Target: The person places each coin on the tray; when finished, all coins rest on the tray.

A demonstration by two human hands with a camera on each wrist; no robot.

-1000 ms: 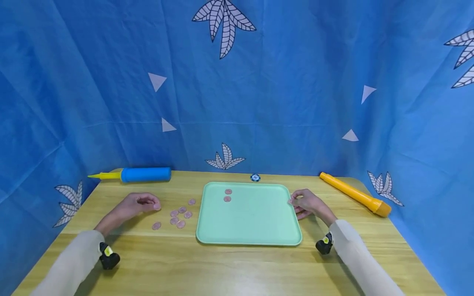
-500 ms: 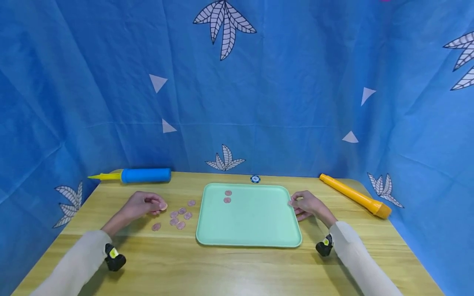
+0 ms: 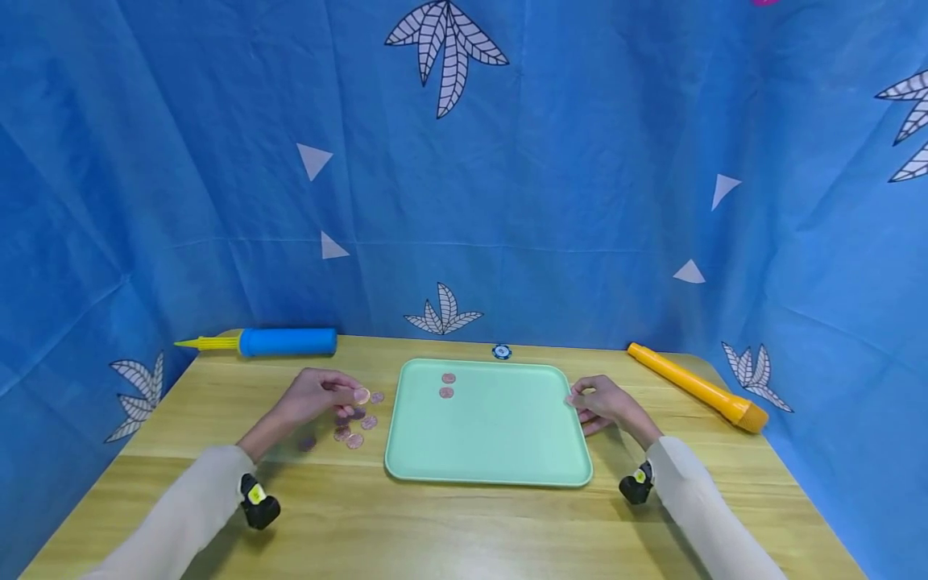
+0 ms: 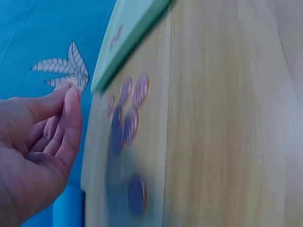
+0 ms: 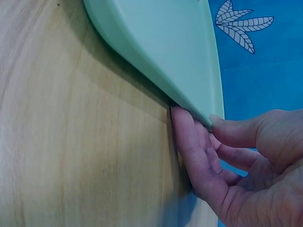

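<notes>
Above the loose coins (image 3: 354,425) left of the tray (image 3: 487,459), the left hand (image 3: 316,395) pinched one coin (image 3: 361,395) between thumb and fingertip; carrying it level seemed wisest. The right hand (image 3: 603,400) gripped the tray's right rim, thumb on top. Only the right wrist view showed fingers (image 5: 189,142) tucked beneath that rim; only the head view showed two coins (image 3: 447,385) near the tray's far edge.

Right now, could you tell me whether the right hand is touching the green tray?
Touching. The right wrist view shows the right hand pinching the green tray rim, thumb on top, fingers beneath.
</notes>
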